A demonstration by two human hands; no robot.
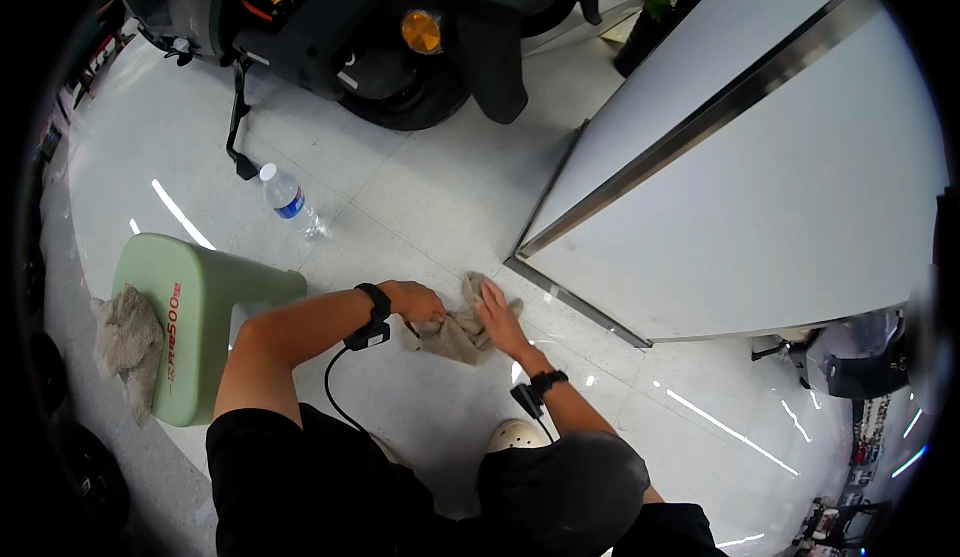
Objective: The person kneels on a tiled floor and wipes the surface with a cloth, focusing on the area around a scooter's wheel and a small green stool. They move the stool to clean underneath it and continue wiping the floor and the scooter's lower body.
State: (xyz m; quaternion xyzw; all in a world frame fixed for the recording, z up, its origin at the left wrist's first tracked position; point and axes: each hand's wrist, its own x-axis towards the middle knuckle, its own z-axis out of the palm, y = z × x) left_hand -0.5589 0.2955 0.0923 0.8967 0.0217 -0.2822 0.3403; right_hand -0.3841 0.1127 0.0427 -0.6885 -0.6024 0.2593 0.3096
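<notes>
A grey-beige cloth [455, 339] lies crumpled on the white tiled floor in front of me. My left hand [416, 302] is closed, its curled fingers gripping the cloth's left side. On the right part of the same cloth rests my right hand [500, 321], its fingers stretched out and lying over the fabric; the thumb is hard to make out. A corner of the cloth sticks up past my right fingertips. Both wrists wear black straps with small boxes and cables.
A pale green stool [205, 307] stands at the left, with another cloth [130, 332] draped on it. Beyond it a clear water bottle [285, 197] with a white cap stands near a dark scooter [400, 17]. A white metal-edged cabinet [740, 197] rises close on the right.
</notes>
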